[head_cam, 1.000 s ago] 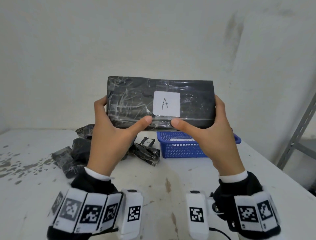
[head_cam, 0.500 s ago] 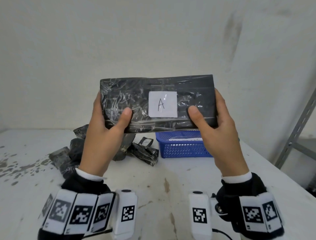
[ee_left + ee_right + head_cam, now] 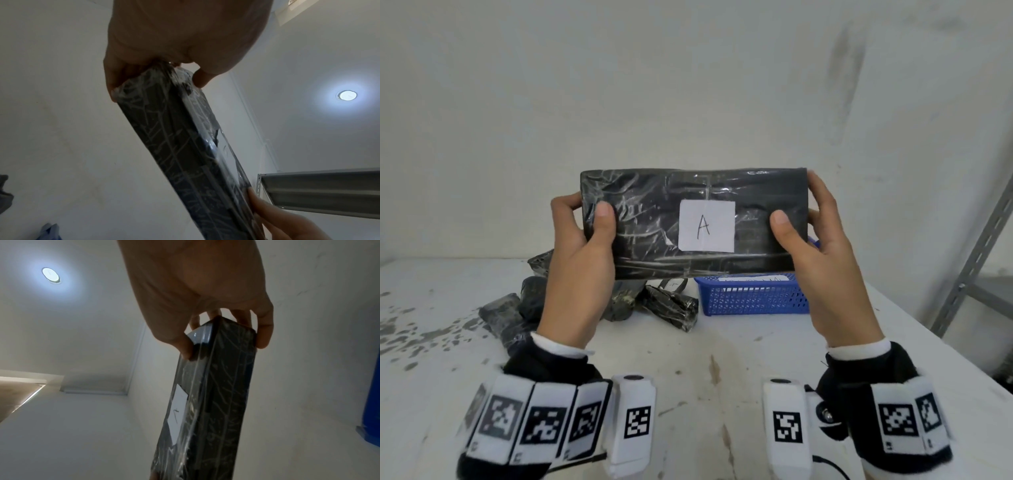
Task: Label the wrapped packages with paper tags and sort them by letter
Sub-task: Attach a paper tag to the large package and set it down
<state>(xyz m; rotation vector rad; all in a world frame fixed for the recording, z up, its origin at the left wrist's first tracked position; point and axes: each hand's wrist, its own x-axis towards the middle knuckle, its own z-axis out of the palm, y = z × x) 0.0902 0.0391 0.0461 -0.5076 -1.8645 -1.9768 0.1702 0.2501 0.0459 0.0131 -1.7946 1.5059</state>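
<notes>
1. The left hand (image 3: 580,263) and the right hand (image 3: 825,260) each clamp one short end of the wrapped package (image 3: 693,222), held up above the blue basket (image 3: 751,296).
2. It looks stiff, boxy and slick with film; end grips suit it.
3. Its paper tag (image 3: 706,225) reads "A".

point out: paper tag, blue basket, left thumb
paper tag (image 3: 706,225), head view, on the white square at the letter A.
blue basket (image 3: 753,299), head view, on its front mesh wall.
left thumb (image 3: 604,219), head view, on its tip pressed against the wrapped package (image 3: 650,222) front.
</notes>
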